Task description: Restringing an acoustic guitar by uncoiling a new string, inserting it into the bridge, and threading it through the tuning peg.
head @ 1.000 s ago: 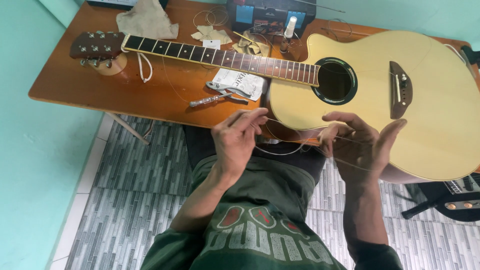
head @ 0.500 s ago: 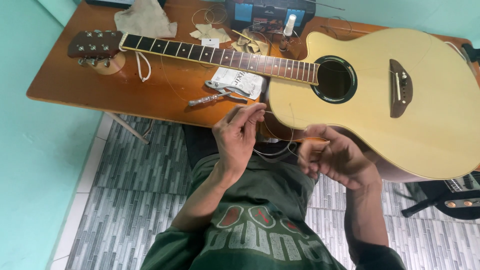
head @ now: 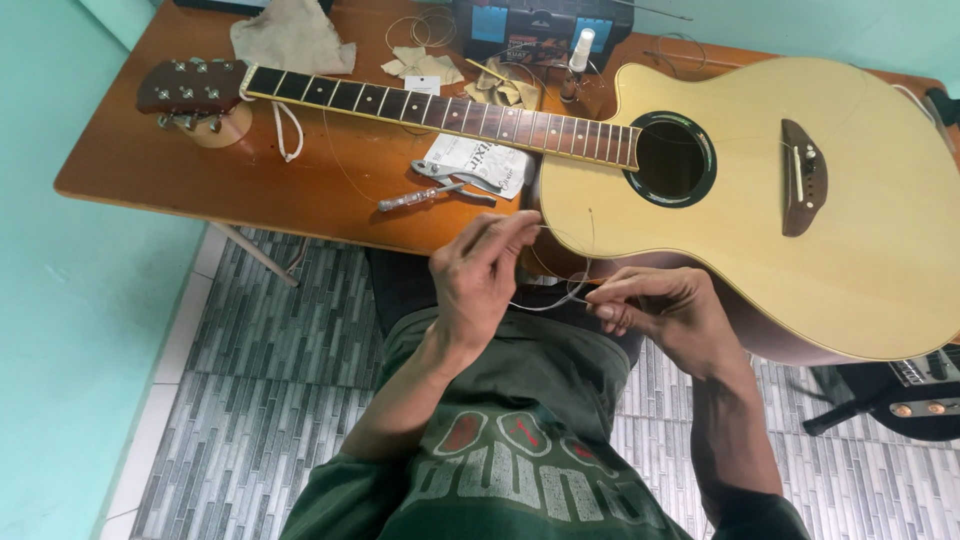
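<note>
A pale acoustic guitar point(head: 760, 230) lies flat on a brown wooden table point(head: 250, 190), neck pointing left, headstock point(head: 190, 90) at the far left. No strings show on the fretboard. In front of the guitar's lower edge, above my lap, my left hand point(head: 480, 285) pinches a thin coiled guitar string point(head: 555, 290) between thumb and fingers. My right hand point(head: 665, 310) pinches the same string a little to the right. The string loops between both hands.
Pliers point(head: 440, 185) lie on a white paper packet point(head: 480, 160) below the neck. A beige cloth point(head: 290, 40), loose string coils, a small spray bottle point(head: 578, 55) and a dark box point(head: 540, 25) sit at the table's back. Grey tiled floor lies below; a black stand point(head: 900, 400) at right.
My right hand has drawn in from an open spread to a closed pinch on the string, nearer my left hand. My left hand stays almost in place.
</note>
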